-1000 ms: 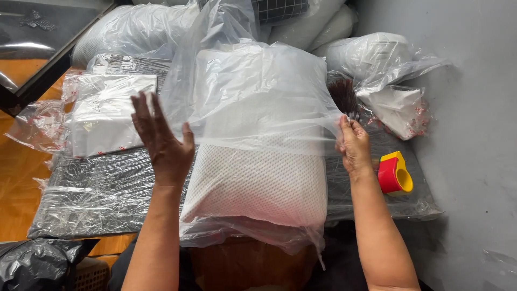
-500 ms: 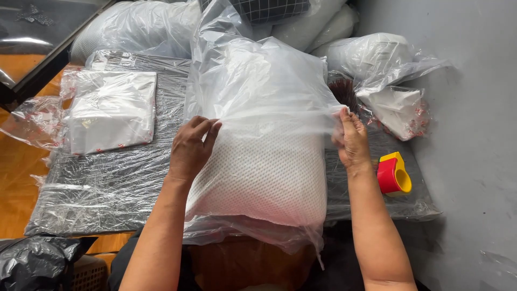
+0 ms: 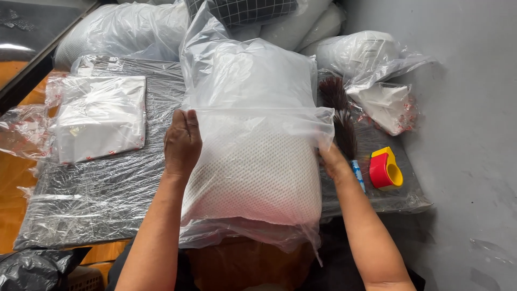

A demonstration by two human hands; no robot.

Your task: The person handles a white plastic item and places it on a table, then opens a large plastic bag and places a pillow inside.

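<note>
My left hand (image 3: 182,141) lay flat against the left side of the white mesh pillow (image 3: 253,178), fingers straight and pressed together, pointing away from me, the thumb tucked along the clear plastic bag (image 3: 245,81) that sheathed it; the hand gripped nothing, only pressed; my forearm ran straight up from the lower edge of the view. My right hand (image 3: 329,160) reached in at the pillow's right side, wrist bent inward, its fingers hidden behind the bag's edge, so I could not tell how tightly they closed. The pillow stood in the middle of the plastic-covered table (image 3: 97,199), between both hands; a dark brush (image 3: 344,126) lay just beside my right hand, a red and yellow tape dispenser (image 3: 385,169) near it; a flat bagged white packet (image 3: 99,125) rested well apart on the left.
</note>
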